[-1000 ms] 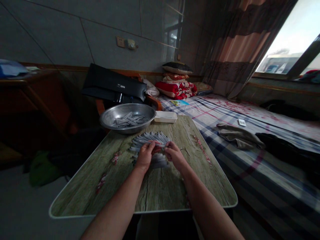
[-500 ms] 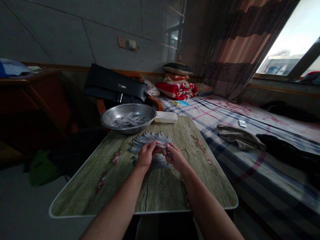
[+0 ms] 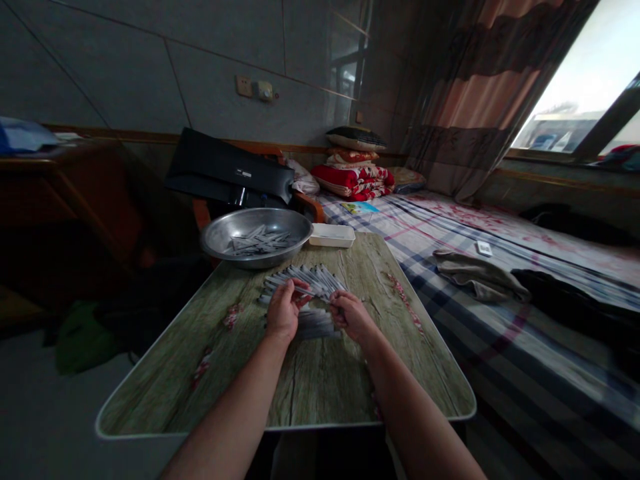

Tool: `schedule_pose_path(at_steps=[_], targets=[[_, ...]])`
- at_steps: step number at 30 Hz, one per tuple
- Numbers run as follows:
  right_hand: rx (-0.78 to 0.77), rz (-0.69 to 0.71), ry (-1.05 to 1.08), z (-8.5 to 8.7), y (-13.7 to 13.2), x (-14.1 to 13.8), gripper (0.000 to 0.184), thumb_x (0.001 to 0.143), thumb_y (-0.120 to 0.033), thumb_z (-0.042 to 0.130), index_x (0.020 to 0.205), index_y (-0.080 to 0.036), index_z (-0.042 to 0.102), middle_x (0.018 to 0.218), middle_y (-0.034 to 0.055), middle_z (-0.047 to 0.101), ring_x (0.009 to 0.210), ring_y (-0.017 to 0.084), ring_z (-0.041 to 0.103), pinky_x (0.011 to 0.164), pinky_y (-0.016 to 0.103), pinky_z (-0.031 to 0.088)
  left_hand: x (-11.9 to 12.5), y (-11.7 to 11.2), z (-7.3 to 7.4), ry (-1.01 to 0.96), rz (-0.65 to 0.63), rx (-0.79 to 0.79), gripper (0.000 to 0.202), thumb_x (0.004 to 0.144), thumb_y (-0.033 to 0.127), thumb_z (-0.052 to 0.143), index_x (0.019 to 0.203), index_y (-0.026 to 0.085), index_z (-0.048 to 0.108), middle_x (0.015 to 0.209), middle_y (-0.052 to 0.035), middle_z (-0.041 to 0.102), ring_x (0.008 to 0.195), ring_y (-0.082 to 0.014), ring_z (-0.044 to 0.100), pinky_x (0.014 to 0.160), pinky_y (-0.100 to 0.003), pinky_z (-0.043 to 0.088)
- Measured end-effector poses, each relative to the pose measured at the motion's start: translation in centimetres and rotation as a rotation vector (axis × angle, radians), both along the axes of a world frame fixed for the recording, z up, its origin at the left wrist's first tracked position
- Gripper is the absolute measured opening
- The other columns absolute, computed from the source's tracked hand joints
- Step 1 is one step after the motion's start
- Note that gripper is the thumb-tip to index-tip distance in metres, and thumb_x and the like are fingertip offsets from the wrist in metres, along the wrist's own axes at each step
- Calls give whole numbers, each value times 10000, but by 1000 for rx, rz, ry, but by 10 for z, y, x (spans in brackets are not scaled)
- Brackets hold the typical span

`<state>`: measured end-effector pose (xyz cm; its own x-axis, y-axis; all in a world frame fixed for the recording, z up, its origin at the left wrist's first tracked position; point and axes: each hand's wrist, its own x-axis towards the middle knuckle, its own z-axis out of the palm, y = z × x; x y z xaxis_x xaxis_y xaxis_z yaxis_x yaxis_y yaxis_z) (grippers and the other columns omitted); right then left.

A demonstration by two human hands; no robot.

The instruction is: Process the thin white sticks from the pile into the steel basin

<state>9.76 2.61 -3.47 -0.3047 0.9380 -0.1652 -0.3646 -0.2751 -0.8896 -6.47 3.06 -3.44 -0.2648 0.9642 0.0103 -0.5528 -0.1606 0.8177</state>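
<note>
Fanned grey strips (image 3: 313,281) touch the left hand (image 3: 283,310) and right hand (image 3: 351,317).

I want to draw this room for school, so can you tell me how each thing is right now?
Left hand, fingers on the strips
Right hand, fingertips at the strips
Grey strips, fanned out flat
Steel basin, holding a loose heap of strips
White tray, lying flat
Folded bedding, stacked in a pile
Beige cloth, lying crumpled
Curtain, hanging down
</note>
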Motion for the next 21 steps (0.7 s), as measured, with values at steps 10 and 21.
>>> schedule_pose_path(at_steps=[10, 21], targets=[[-111, -343, 21, -10, 13, 8, 312, 656, -327, 651, 657, -234, 354, 500, -113, 312, 382, 36, 217, 383, 181, 91, -24, 11, -6, -219, 280, 19, 226, 750, 413, 653, 841, 218, 585, 784, -10, 697, 739, -164, 672, 751, -332, 539], [31, 109, -4, 3, -6, -5, 327, 709, -395, 771, 758, -198, 515, 527, -90, 433, 394, 32, 252, 390, 191, 124, 18, -11, 3, -61, -153, -36, 340, 675, 423, 829, 744, 160, 624, 736, -1, 643, 586, -86, 533, 511, -206, 410]])
